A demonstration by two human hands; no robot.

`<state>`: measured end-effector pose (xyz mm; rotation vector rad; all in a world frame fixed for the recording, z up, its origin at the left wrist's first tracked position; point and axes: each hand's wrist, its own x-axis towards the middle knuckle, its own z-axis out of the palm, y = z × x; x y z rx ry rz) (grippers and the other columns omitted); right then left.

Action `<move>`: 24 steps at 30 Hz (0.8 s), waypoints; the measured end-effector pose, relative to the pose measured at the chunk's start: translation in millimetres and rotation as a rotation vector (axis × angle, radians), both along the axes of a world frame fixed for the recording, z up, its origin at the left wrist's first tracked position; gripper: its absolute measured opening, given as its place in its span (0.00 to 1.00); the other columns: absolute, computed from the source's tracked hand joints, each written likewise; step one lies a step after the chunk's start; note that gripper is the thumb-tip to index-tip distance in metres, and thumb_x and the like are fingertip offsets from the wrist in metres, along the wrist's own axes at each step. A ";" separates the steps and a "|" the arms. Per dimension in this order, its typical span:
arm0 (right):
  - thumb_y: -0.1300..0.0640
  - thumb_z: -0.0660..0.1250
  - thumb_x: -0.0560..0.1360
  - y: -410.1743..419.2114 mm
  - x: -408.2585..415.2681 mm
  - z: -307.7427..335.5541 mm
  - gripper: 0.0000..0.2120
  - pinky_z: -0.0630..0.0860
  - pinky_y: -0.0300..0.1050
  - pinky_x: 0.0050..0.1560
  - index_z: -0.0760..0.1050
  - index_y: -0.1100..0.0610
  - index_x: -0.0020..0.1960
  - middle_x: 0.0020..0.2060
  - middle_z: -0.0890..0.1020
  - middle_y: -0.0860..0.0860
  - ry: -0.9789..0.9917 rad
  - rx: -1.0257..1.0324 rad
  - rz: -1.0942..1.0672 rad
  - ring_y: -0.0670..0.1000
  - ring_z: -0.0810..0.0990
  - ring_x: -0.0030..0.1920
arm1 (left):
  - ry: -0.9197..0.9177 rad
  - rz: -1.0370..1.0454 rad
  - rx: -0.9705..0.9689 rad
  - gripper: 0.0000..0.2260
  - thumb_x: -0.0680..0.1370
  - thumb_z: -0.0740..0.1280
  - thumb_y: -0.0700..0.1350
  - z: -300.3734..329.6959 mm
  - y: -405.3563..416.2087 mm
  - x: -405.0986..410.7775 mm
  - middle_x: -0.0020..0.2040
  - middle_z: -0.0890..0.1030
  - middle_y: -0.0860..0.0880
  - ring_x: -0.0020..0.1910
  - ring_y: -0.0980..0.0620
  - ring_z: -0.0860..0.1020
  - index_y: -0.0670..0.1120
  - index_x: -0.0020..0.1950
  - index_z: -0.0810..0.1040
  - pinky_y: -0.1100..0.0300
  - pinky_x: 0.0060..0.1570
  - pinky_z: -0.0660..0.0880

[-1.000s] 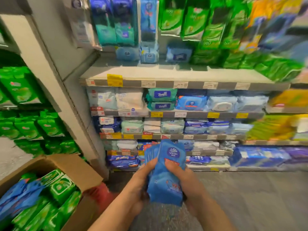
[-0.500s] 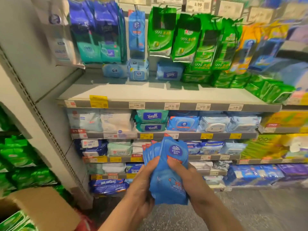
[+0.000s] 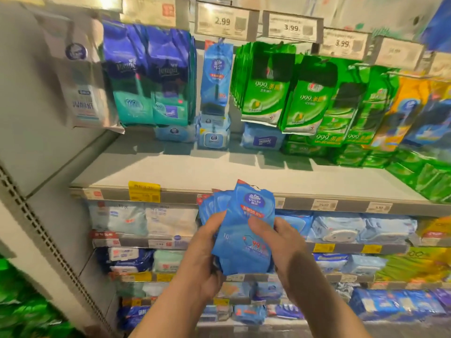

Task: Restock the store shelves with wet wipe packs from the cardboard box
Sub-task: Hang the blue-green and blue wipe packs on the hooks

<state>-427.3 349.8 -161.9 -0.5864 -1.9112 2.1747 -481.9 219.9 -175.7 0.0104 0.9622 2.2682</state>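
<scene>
**Wet wipe packs held up in front of the shelves**

Wet wipe packs (image 3: 244, 230), a fanned bunch of blue ones with a Vinda logo on the front pack, sit in both hands right in the middle of the head view, in front of the edge of the big grey shelf (image 3: 195, 172).

Left hand (image 3: 207, 254) has its grip wrapped around the left side of the bunch, fingers curled behind and thumb up along the front edge. Right hand (image 3: 280, 245) grips the right side, thumb lying across the face of the front pack, other fingers tucked behind it.

Above the shelf, stuff hangs on pegs: dark blue and teal Tempo packs (image 3: 148, 76) on the left, a single narrow column of blue packs (image 3: 216, 71) that looks like the same kind as the held ones, then green 999 packs (image 3: 266, 86) to the right. Price tags (image 3: 223, 21) reading 2.99 and 3.99 sit above them. A few flat blue packs (image 3: 213, 139) lie at the back of the shelf under the hanging ones.

Lower shelves are stocked with pale blue and white wipe bundles (image 3: 146, 219). Right edge of the frame is blurry, so can't tell much there beyond green and yellow packaging.
</scene>
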 end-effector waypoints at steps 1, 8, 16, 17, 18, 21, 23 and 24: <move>0.38 0.82 0.61 3.5 -9.4 2.3 0.32 0.81 0.68 0.56 0.82 0.58 0.55 0.50 0.87 0.59 -0.002 0.010 0.030 0.61 0.87 0.51 | 0.008 0.018 0.000 0.15 0.68 0.70 0.52 4.5 1.8 -7.6 0.48 0.87 0.40 0.38 0.44 0.86 0.45 0.47 0.88 0.53 0.35 0.84; 0.38 0.75 0.66 28.7 -72.1 10.2 0.30 0.79 0.68 0.61 0.81 0.60 0.57 0.52 0.87 0.57 0.065 0.024 0.185 0.60 0.86 0.54 | 0.052 0.160 -0.097 0.24 0.56 0.74 0.56 17.1 18.5 -61.3 0.54 0.86 0.40 0.44 0.43 0.86 0.46 0.48 0.89 0.50 0.43 0.84; 0.58 0.71 0.74 52.3 -128.5 12.6 0.07 0.80 0.52 0.51 0.80 0.60 0.51 0.47 0.87 0.58 0.071 -0.053 0.291 0.57 0.86 0.48 | -0.001 0.322 -0.161 0.19 0.69 0.68 0.51 21.3 23.5 -93.4 0.54 0.86 0.41 0.43 0.43 0.86 0.47 0.57 0.84 0.54 0.39 0.81; 0.61 0.68 0.77 52.0 -134.1 14.1 0.04 0.79 0.49 0.47 0.79 0.60 0.51 0.46 0.87 0.58 0.069 -0.082 0.291 0.56 0.86 0.45 | -0.007 0.337 -0.169 0.20 0.69 0.68 0.51 21.6 21.8 -97.0 0.55 0.86 0.42 0.44 0.42 0.86 0.47 0.59 0.84 0.53 0.42 0.81; 0.62 0.66 0.78 51.5 -139.2 14.8 0.04 0.78 0.47 0.42 0.79 0.60 0.51 0.45 0.87 0.58 0.069 -0.098 0.299 0.55 0.85 0.42 | -0.008 0.352 -0.177 0.21 0.69 0.68 0.51 23.2 20.4 -100.8 0.56 0.86 0.42 0.46 0.42 0.86 0.47 0.60 0.83 0.51 0.45 0.81; 0.57 0.64 0.81 47.1 -152.3 17.6 0.05 0.69 0.43 0.28 0.78 0.57 0.52 0.37 0.83 0.57 0.052 -0.033 0.310 0.54 0.77 0.29 | 0.003 0.374 -0.200 0.20 0.68 0.69 0.51 26.8 15.3 -114.8 0.56 0.86 0.41 0.46 0.42 0.85 0.47 0.58 0.84 0.50 0.47 0.78; 0.55 0.63 0.82 44.9 -160.4 17.8 0.06 0.65 0.42 0.26 0.77 0.56 0.52 0.34 0.81 0.56 0.041 0.009 0.298 0.52 0.71 0.25 | 0.010 0.347 -0.187 0.16 0.68 0.70 0.50 27.2 12.8 -126.0 0.54 0.86 0.41 0.43 0.43 0.84 0.48 0.53 0.84 0.52 0.44 0.77; 0.55 0.63 0.82 43.0 -164.1 18.1 0.06 0.65 0.42 0.27 0.77 0.56 0.53 0.33 0.80 0.55 0.047 0.017 0.290 0.52 0.70 0.24 | 0.011 0.336 -0.175 0.15 0.67 0.70 0.49 26.5 11.5 -131.6 0.52 0.86 0.42 0.40 0.43 0.84 0.47 0.52 0.84 0.53 0.42 0.77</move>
